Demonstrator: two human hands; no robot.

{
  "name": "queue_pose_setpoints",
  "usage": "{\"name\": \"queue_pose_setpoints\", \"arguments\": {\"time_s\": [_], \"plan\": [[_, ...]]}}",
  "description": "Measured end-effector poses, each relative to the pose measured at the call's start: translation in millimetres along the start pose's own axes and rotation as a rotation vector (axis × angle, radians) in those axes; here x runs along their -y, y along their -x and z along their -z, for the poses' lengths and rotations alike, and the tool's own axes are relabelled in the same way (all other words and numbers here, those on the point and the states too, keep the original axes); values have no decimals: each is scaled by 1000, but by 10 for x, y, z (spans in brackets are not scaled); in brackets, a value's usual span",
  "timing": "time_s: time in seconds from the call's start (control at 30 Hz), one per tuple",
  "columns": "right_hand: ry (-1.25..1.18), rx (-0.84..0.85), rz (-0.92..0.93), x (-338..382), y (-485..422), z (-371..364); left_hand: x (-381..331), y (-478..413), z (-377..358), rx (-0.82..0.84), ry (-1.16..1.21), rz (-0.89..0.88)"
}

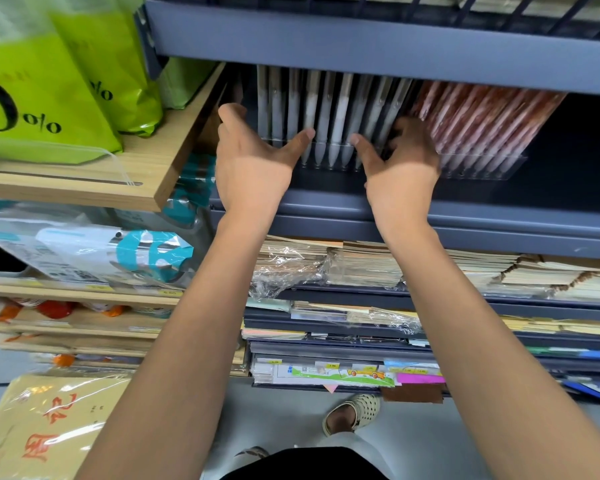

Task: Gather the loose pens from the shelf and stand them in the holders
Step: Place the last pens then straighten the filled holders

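Pens half behind shelf, right-hand fingers blurry

the front green bag bears a large black "0%". the green bag behind it shows only "%" of the same print. the beige packet carries red chinese characters, lying sideways. the yellow price tags are too small to read.

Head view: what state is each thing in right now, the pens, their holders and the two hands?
White plastic pens: standing in a row in a clear plastic holder.
Reddish-brown pens: standing packed in a second clear holder.
Left-hand grip: fingers fairly straight, thumb spread, at the white row's left end.
Right-hand grip: fingers curled at that row's right end; hold unclear.
Wrapped notebook stacks: lying flat, wrap crumpled.
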State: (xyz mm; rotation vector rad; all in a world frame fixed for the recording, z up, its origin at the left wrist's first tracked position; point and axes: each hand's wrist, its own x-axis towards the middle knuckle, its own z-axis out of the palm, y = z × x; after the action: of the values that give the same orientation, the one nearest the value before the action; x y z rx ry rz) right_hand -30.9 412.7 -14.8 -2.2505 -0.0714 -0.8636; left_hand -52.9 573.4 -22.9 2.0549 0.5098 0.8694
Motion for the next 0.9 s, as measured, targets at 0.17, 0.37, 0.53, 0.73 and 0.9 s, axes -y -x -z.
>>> {"name": "queue_pose_setpoints", "arguments": {"time_s": [0.17, 0.37, 0.53, 0.73, 0.9], "plan": [[-21, -2, -5, 4, 14, 9, -15, 4, 5, -1, -4, 7], [35, 25, -30, 71, -1, 22, -28, 27, 8, -8, -13, -11], [170, 58, -72, 121, 8, -14, -59, 47, 0, 2, -64, -39], [164, 41, -60, 108, 22, -23, -41, 36, -29, 4, -136, -67], [132, 18, -51, 99, 33, -26, -36, 33, -38, 2, -132, -52]]}}
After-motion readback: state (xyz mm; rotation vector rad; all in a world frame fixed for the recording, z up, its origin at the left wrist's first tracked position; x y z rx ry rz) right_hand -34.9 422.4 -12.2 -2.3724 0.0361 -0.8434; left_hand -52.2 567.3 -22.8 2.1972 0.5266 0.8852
